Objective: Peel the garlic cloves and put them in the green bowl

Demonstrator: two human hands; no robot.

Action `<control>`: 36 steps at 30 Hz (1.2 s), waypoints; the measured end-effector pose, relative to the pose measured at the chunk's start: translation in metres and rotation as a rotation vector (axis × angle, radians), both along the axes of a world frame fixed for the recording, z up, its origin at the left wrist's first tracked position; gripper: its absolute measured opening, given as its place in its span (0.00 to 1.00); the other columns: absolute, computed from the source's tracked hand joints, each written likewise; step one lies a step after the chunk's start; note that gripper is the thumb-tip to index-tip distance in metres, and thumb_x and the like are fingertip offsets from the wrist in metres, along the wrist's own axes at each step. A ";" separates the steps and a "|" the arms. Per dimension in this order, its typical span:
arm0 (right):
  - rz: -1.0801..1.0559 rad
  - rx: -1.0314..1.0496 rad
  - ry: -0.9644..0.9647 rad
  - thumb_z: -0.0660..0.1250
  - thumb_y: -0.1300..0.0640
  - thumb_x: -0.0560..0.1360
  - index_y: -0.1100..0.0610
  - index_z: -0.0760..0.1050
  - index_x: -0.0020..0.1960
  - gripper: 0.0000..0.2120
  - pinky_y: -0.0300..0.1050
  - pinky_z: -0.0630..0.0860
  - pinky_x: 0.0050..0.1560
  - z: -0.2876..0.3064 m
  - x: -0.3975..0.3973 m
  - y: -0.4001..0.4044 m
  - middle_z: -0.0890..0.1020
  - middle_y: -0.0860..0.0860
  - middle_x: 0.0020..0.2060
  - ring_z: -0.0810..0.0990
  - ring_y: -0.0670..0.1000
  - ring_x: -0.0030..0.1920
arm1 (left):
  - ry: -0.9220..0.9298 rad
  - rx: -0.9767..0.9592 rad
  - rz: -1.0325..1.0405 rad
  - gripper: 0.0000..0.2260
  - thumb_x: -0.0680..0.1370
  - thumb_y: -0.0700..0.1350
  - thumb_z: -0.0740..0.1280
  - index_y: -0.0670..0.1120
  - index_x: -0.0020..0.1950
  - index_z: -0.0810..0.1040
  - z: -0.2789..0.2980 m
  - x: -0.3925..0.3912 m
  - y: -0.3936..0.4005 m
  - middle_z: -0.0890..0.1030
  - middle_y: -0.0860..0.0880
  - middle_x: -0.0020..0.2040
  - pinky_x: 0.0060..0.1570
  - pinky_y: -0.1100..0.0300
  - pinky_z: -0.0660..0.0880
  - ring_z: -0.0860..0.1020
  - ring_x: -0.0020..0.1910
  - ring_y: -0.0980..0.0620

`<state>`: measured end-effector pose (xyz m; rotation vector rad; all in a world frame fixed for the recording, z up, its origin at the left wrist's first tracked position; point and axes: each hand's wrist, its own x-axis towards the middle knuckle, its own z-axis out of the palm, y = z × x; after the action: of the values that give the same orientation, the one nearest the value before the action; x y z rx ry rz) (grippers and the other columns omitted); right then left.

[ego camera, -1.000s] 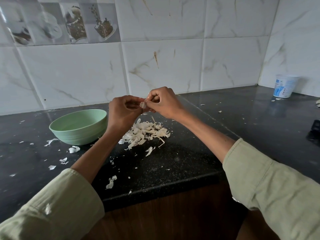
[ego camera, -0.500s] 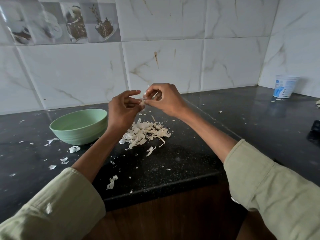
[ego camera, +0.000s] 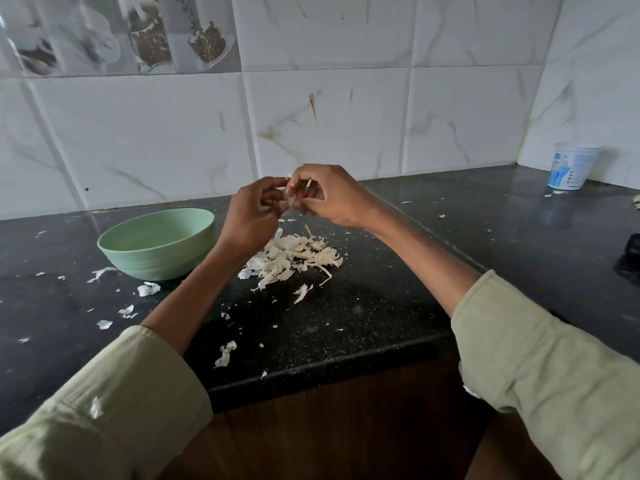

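both hands pinching one garlic clove above the peel heap

nearest the camera, two pale green rolled-up sleeves (ego camera: pixel 554 382) frame the view, one on each forearm, with a white flake stuck to the left one. below them runs the front edge of the black speckled stone desk (ego camera: pixel 346 327), with brown wood under it. loose white scraps of garlic skin (ego camera: pixel 225 353) lie near that edge and off to the left.

further in, at the middle of the desk, sits a heap of cream-white papery garlic peels (ego camera: pixel 294 258). just left of the heap, close beside the left forearm, stands the light green round ribbed bowl (ego camera: pixel 156 256); its inside cannot be seen well enough to tell what it holds.

raised above the heap, the left hand (ego camera: pixel 252 213) and the right hand (ego camera: pixel 329 195) meet, fingers curled. between their fingertips they pinch a small pale garlic clove (ego camera: pixel 290 199), a thin strip of skin sticking up from it beside the right thumb.

behind stands a wall of white marbled tiles (ego camera: pixel 346 116). far right, in the corner, a white plastic tub with blue print (ego camera: pixel 571 166) stands on the desk.
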<state>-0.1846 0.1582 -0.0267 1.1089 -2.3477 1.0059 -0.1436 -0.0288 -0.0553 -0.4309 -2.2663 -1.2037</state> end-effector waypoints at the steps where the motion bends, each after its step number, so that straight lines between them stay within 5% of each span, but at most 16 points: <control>1: -0.002 0.000 -0.018 0.76 0.64 0.75 0.61 0.81 0.56 0.10 0.44 0.83 0.47 -0.001 0.000 0.000 0.84 0.45 0.44 0.84 0.47 0.42 | -0.002 -0.005 -0.004 0.16 0.82 0.37 0.71 0.45 0.70 0.80 0.000 0.000 0.000 0.87 0.52 0.52 0.56 0.59 0.79 0.83 0.50 0.61; 9: 0.008 -0.138 -0.126 0.81 0.63 0.70 0.54 0.83 0.46 0.10 0.55 0.84 0.53 -0.002 -0.006 0.000 0.87 0.52 0.45 0.87 0.52 0.46 | 0.000 0.020 -0.013 0.15 0.82 0.35 0.70 0.44 0.69 0.80 0.001 0.001 0.000 0.85 0.52 0.50 0.48 0.71 0.77 0.82 0.45 0.67; 18: 0.072 -0.222 -0.201 0.79 0.67 0.72 0.64 0.80 0.48 0.09 0.54 0.85 0.53 -0.002 -0.008 0.003 0.84 0.54 0.43 0.85 0.50 0.45 | -0.070 0.260 -0.118 0.16 0.80 0.35 0.73 0.41 0.68 0.81 0.004 0.006 -0.002 0.87 0.43 0.52 0.52 0.62 0.82 0.86 0.50 0.53; 23: 0.119 -0.300 -0.260 0.76 0.68 0.74 0.63 0.77 0.48 0.09 0.44 0.83 0.47 -0.003 -0.007 0.000 0.81 0.56 0.42 0.84 0.50 0.43 | -0.126 0.465 -0.206 0.18 0.79 0.35 0.73 0.37 0.69 0.79 0.001 0.008 0.001 0.86 0.38 0.52 0.55 0.62 0.81 0.86 0.49 0.51; 36: 0.026 -0.413 -0.336 0.76 0.68 0.74 0.57 0.73 0.39 0.13 0.55 0.84 0.55 -0.008 -0.003 -0.013 0.81 0.59 0.42 0.85 0.53 0.41 | -0.098 0.637 -0.122 0.14 0.78 0.33 0.74 0.39 0.64 0.82 -0.002 0.005 0.008 0.86 0.39 0.51 0.56 0.61 0.82 0.86 0.48 0.50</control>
<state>-0.1874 0.1455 -0.0350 0.8635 -2.2126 1.7040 -0.1390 -0.0205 -0.0573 -0.2655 -1.8069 -1.9438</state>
